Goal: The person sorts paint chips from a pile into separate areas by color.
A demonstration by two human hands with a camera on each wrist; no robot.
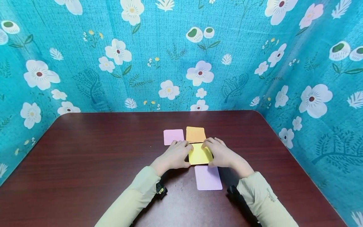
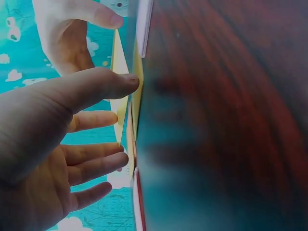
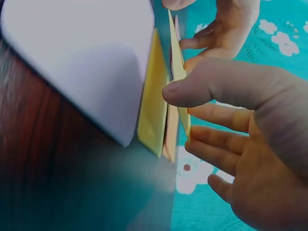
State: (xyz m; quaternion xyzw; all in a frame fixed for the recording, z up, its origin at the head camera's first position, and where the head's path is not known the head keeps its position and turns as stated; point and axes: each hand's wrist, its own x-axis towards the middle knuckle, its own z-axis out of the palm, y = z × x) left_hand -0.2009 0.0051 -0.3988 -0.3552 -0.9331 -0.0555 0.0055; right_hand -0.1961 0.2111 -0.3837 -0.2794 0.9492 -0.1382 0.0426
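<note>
On the dark wooden table [image 1: 85, 164], the yellow square paper sheet [image 1: 199, 155] lies centrally. Behind it sits the orange square sheet [image 1: 195, 134], the pink square sheet [image 1: 173, 136] to that sheet's left. The lilac rectangular sheet [image 1: 208, 178] lies in front, apparently touching.

Head view above; wrist views close

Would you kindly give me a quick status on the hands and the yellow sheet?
Left hand and right hand both pinch the yellow sheet, far edge lifted. Lilac sheet lies just nearer, pink and orange beyond. Nothing blocking.
</note>
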